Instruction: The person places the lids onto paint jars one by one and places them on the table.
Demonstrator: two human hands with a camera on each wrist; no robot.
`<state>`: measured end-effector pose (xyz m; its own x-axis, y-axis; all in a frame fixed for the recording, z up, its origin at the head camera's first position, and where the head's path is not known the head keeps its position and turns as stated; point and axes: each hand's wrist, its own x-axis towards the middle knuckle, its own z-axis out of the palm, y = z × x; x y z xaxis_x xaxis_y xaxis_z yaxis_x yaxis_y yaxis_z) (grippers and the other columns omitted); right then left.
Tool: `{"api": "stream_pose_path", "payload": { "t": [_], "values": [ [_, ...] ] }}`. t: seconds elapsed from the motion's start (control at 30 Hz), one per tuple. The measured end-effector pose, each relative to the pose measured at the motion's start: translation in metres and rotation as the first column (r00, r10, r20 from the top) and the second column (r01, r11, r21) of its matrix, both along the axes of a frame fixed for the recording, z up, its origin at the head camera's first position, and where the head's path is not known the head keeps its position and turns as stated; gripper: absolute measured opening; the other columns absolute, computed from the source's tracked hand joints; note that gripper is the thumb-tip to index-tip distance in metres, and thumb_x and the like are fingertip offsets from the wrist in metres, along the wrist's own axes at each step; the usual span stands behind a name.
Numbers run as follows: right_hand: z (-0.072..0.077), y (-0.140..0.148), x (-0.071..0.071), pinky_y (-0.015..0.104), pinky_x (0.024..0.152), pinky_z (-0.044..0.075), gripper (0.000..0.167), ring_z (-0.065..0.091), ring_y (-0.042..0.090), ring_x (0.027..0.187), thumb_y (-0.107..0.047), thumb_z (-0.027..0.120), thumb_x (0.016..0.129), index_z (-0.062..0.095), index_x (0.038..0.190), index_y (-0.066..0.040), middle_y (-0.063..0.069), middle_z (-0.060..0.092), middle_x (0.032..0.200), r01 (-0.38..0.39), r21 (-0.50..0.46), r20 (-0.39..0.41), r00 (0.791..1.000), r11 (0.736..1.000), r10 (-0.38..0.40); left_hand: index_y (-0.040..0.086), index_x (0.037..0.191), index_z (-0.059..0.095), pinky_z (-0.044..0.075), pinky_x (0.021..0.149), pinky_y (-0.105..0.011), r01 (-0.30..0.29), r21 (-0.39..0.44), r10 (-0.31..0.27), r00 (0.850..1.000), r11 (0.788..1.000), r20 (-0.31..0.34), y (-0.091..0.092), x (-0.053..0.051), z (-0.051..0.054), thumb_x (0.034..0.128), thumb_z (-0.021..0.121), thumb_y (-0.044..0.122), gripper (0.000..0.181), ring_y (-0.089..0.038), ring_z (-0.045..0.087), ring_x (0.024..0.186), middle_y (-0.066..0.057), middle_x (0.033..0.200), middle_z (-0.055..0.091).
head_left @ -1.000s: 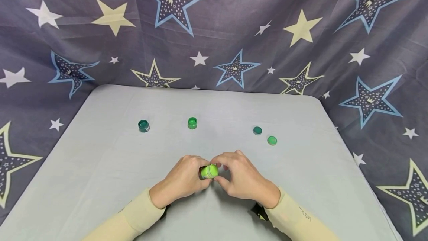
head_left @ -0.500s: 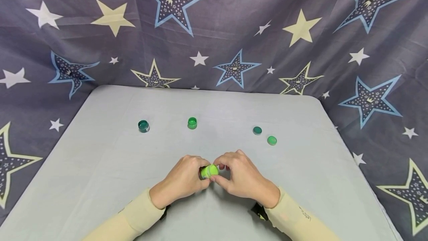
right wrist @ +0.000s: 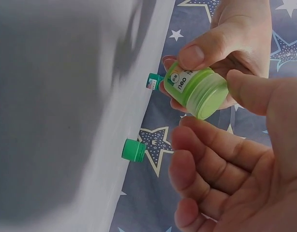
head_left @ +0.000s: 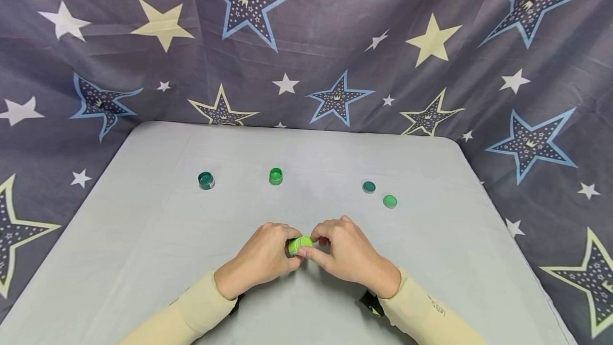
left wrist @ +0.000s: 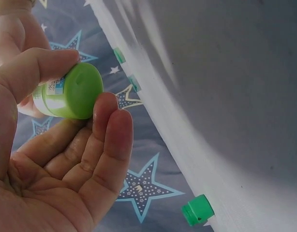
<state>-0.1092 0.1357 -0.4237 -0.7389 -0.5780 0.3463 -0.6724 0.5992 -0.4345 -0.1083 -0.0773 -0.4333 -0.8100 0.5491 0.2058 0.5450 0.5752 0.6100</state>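
My left hand grips a small lime-green paint jar by its body, the lid end tilted toward the right. A label with the letters "deli" shows on its side in the right wrist view. At the lid my right hand pinches the rim, with the thumb on one side and the index fingertip on the other. The lid still sits on the jar. Both hands are just above the near middle of the table, and the jar's base is hidden by the left fingers.
An open dark green jar and an open mid-green jar stand farther back on the pale tabletop. To the right lie a dark green lid and a lighter green lid. Star-patterned cloth hangs behind.
My right thumb has slid leftward along the jar's lid, and the right fingers have shifted slightly right. The left hand and jar stay in place, as do the other jars and lids.
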Motion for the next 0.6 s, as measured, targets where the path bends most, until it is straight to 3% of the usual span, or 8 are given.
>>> {"api": "stream_pose_path", "payload": {
  "t": [0.13, 0.3, 0.6],
  "values": [
    [0.0002, 0.0004, -0.0002, 0.026, 0.066, 0.039, 0.025, 0.048, 0.0, 0.062, -0.044, 0.08, 0.088, 0.072, 0.083, -0.02, -0.015, 0.058, 0.071, 0.011, 0.002, 0.016, 1.0, 1.0, -0.011, 0.014, 0.08, 0.07, 0.043, 0.056, -0.023, 0.0, 0.003, 0.0, 1.0, 1.0, -0.004, 0.0, -0.0003, 0.0001, 0.0779, 0.085, 0.008, 0.016, -0.003, 0.046, 0.058, 0.006, 0.071, 0.061],
    [0.0024, 0.0007, 0.0005, 0.027, 0.069, 0.042, 0.036, 0.055, 0.007, 0.07, -0.044, 0.084, 0.084, 0.075, 0.101, -0.014, -0.006, 0.068, 0.087, 0.017, -0.026, 0.046, 0.999, 1.0, -0.016, 0.014, 0.081, 0.07, 0.044, 0.056, -0.023, 0.001, 0.005, 0.0, 1.0, 1.0, -0.008, -0.0006, -0.0004, -0.0002, 0.077, 0.086, 0.008, 0.018, -0.003, 0.046, 0.059, 0.006, 0.07, 0.06],
    [0.0038, 0.0016, 0.0024, 0.025, 0.072, 0.04, 0.038, 0.057, 0.008, 0.078, -0.021, 0.09, 0.079, 0.072, 0.113, -0.017, -0.01, 0.071, 0.107, -0.09, -0.055, 0.075, 0.993, 0.994, 0.094, 0.014, 0.081, 0.071, 0.044, 0.055, -0.022, 0.006, 0.014, -0.005, 1.0, 1.0, -0.012, -0.0012, -0.0005, -0.0006, 0.0774, 0.088, 0.01, 0.018, -0.002, 0.047, 0.059, 0.004, 0.07, 0.063]
  ]
}}
